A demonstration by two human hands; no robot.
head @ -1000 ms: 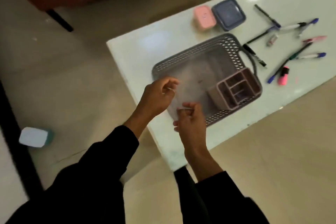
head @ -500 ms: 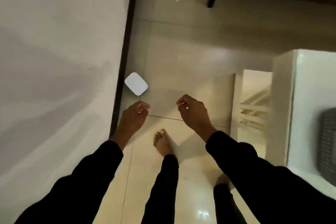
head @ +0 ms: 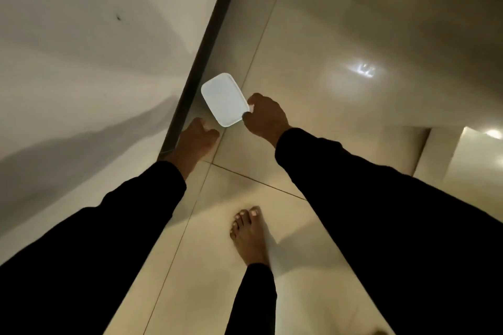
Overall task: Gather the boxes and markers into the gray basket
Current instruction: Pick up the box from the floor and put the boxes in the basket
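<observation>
Hands have dropped toward one white rounded-rectangular plastic box [head: 224,99] lying on the glossy beige tiled floor [head: 340,35] beside the dark baseboard [head: 206,43] — half a second ago they hovered short of it. Right hand [head: 265,117] now pinches the box's near corner; left hand [head: 196,139], just below it, hangs relaxed, holding nothing. One bare foot [head: 250,236] stands behind.

White box [head: 223,99] w/ rounded corners, on floor by wall.
</observation>
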